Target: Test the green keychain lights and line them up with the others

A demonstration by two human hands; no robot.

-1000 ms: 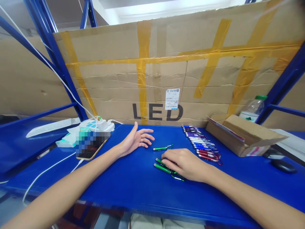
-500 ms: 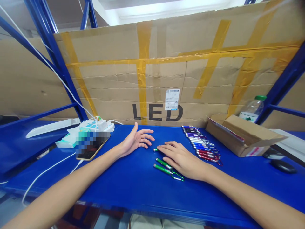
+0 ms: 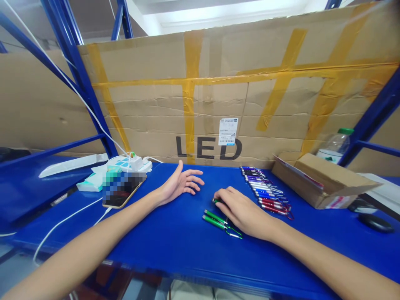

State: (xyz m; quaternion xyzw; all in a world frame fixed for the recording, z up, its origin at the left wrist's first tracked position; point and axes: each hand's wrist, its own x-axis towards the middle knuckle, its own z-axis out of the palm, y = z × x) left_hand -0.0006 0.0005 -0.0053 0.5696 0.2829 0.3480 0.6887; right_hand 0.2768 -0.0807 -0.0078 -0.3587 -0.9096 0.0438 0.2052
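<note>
My left hand (image 3: 181, 184) rests palm up on the blue table (image 3: 175, 246), fingers spread, holding nothing. My right hand (image 3: 239, 207) lies palm down with its fingers curled over a green pen light (image 3: 215, 201), only the tip of which shows at the fingertips. Two more green pen lights (image 3: 218, 220) with carabiner clips lie side by side just left of and below that hand. A row of several blue, silver and red pen lights (image 3: 264, 192) is lined up to the right of the hand.
An open cardboard box (image 3: 323, 179) and a plastic bottle (image 3: 335, 146) sit at the right. A phone (image 3: 121, 192), a white power strip (image 3: 131, 164) and cables lie at the left. A large taped "LED" carton (image 3: 237, 91) closes the back. A dark mouse (image 3: 375, 223) lies far right.
My right hand moved off the two near green pen lights, reached forward to the third one and curled its fingers over it. The left hand stayed still.
</note>
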